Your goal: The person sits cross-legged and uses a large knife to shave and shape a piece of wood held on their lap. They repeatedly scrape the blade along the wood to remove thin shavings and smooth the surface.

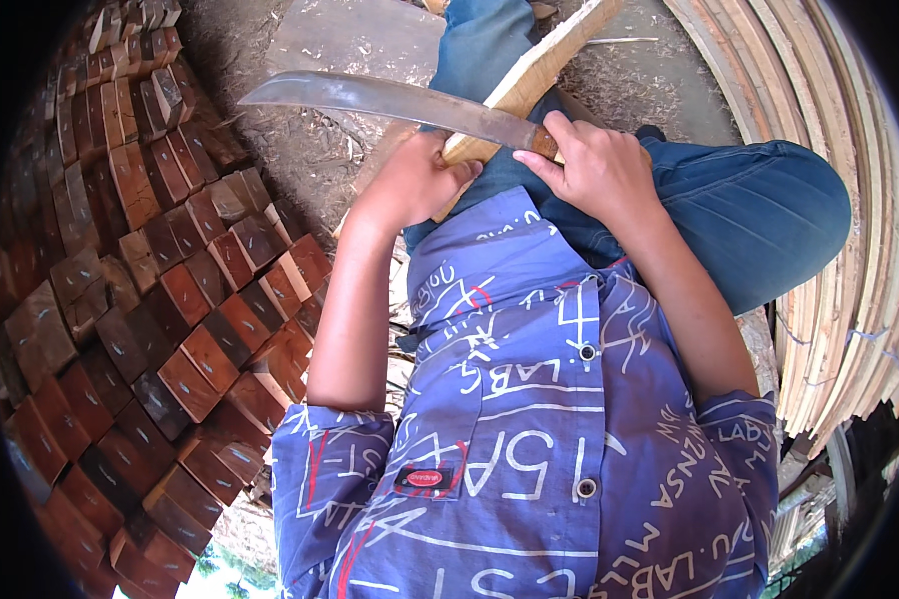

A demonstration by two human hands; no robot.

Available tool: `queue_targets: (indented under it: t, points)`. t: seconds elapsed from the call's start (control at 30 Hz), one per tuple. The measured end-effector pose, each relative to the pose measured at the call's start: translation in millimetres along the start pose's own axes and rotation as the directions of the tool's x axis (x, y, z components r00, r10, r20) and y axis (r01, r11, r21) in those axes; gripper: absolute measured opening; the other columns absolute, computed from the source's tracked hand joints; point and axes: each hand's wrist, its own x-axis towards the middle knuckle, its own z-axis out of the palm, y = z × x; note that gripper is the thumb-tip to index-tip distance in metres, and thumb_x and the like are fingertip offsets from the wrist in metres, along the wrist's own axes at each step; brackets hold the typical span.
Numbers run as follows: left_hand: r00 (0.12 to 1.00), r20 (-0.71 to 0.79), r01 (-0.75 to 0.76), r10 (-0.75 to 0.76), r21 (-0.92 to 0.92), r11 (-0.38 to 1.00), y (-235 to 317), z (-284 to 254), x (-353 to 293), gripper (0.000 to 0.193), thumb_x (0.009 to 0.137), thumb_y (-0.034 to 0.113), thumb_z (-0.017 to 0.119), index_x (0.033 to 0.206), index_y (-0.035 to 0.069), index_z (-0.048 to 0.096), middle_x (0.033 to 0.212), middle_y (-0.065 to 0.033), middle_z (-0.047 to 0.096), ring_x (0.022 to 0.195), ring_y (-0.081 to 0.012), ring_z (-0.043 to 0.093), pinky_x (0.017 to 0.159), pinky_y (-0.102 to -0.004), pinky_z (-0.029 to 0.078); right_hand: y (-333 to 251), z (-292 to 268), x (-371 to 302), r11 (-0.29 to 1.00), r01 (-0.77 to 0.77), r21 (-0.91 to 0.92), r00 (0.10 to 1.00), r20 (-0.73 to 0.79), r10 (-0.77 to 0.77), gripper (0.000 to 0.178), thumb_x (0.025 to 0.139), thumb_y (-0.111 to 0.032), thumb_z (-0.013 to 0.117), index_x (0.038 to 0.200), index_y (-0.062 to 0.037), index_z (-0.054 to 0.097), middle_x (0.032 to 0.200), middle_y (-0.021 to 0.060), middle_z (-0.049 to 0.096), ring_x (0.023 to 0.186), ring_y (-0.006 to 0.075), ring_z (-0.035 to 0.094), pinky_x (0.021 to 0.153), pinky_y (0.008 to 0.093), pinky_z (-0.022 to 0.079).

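Observation:
My right hand [597,165] is closed round the wooden handle of a machete [380,97]. Its long, slightly curved grey blade points left and crosses over a pale wooden stick [534,80]. My left hand [420,180] grips the near end of that stick, thumb along its side. The stick slants away to the upper right, over my legs in blue jeans [759,215]. Blade and stick overlap just beyond my left hand; whether they touch I cannot tell. The rest of the handle is hidden by my right fingers.
On the left rises a tall stack of reddish-brown wood blocks [205,364]. Long pale wood strips [849,130], tied in bundles, lie along the right. A flat board [355,40] rests on the ground ahead, where wood shavings are scattered.

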Motion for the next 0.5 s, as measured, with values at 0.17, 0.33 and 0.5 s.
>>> queue_targets:
  t: [0.17, 0.33, 0.5]
  points:
    - [0.997, -0.059, -0.044, 0.048, 0.069, 0.997, 1, 0, -3, 0.044, 0.083, 0.023, 0.071, 0.112, -0.007, 0.061, 0.088, -0.0231, 0.069, 0.082, -0.0314, 0.068, 0.075, -0.0367, 0.050, 2, -1, -4, 0.999, -0.002, -0.042, 1.000, -0.017, 0.002, 0.048, 0.086, -0.057, 0.060, 0.087, -0.0093, 0.057, 0.061, 0.0116, 0.062, 0.056, 0.0335, 0.064, 0.047, 0.0431, 0.050]
    - [0.995, -0.068, -0.074, 0.071, -0.031, 0.997, -10, 3, 0, 0.043, 0.083, 0.024, 0.071, 0.110, -0.007, 0.062, 0.083, -0.0217, 0.069, 0.078, -0.0279, 0.067, 0.072, -0.0355, 0.050, 1, -1, -3, 1.000, -0.012, -0.026, 1.000, -0.012, 0.012, 0.047, 0.087, -0.055, 0.060, 0.088, -0.0083, 0.057, 0.063, 0.0128, 0.063, 0.058, 0.0345, 0.065, 0.048, 0.0439, 0.050]
    - [0.996, -0.085, -0.005, 0.003, -0.024, 1.000, 9, -4, -6, 0.039, 0.082, 0.024, 0.072, 0.105, -0.007, 0.065, 0.080, -0.0188, 0.068, 0.075, -0.0217, 0.067, 0.069, -0.0341, 0.051, -12, 3, -3, 0.930, -0.201, 0.307, 0.980, 0.073, 0.188, 0.045, 0.091, -0.046, 0.061, 0.084, -0.0021, 0.059, 0.063, 0.0161, 0.060, 0.058, 0.0343, 0.063, 0.053, 0.0424, 0.048]
